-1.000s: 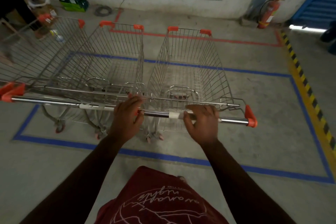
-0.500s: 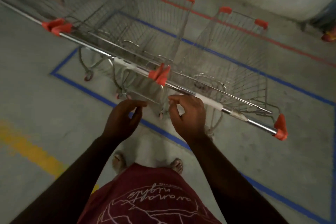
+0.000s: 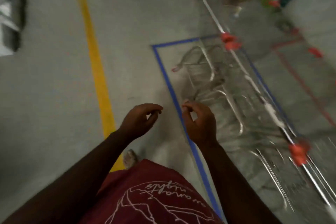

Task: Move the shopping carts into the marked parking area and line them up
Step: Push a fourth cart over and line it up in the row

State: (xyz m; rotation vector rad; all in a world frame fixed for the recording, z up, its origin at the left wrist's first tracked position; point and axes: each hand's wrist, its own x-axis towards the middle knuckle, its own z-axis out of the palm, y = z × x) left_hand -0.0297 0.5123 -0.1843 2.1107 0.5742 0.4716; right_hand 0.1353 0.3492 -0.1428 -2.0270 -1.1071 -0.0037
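Several shopping carts [image 3: 236,100] stand side by side on the right, heavily blurred, their chrome handles [image 3: 243,71] running in one line with orange end caps [image 3: 229,41] where neighbours meet. They sit within the blue tape outline [image 3: 174,96] on the concrete floor [image 3: 54,96], whose near edge runs just beside the person's right hand [image 3: 199,123]. Neither hand touches a cart. The right hand hangs in the air with its fingers [image 3: 187,108] loosely curled and empty; the left hand [image 3: 139,121] is level with it, close by, fingers likewise slack and holding nothing. A yellow floor stripe [image 3: 96,71] runs to the left of the hands, well apart from the blue outline. Red tape lines [image 3: 298,76] lie beyond the carts. A maroon printed shirt [image 3: 151,198] fills the bottom of the view, with one foot [image 3: 130,157] showing above it.
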